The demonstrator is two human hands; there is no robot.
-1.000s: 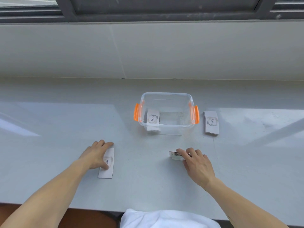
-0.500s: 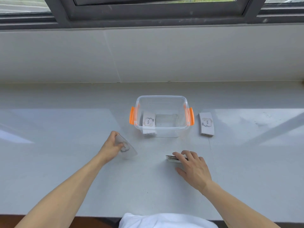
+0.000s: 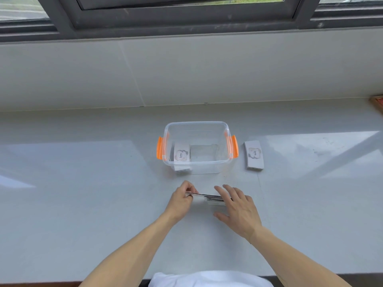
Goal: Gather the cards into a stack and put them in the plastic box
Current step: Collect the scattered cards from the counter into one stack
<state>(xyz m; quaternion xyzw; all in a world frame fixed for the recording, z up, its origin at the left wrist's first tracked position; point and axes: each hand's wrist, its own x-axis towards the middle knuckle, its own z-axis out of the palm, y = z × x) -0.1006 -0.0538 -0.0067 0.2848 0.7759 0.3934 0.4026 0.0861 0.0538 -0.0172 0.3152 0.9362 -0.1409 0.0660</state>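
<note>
A clear plastic box (image 3: pixel 196 162) with orange side clips stands at mid-table, a small stack of white cards (image 3: pixel 181 154) lying inside at its left. Another stack of white cards (image 3: pixel 254 154) lies on the table just right of the box. In front of the box, my left hand (image 3: pixel 180 200) pinches a single card (image 3: pixel 199 194) edge-on and holds it level over a small pile of cards (image 3: pixel 215 200). My right hand (image 3: pixel 238 206) rests with spread fingers on the right end of that pile.
The white counter (image 3: pixel 83 183) runs to a tiled wall under a dark window frame (image 3: pixel 186 19). A reddish object (image 3: pixel 378 103) shows at the far right edge. White cloth (image 3: pixel 207 279) lies at the near edge.
My left hand lifted a card from the table at the left and carried it right, onto the pile under my right hand. The right hand stayed on the pile.
</note>
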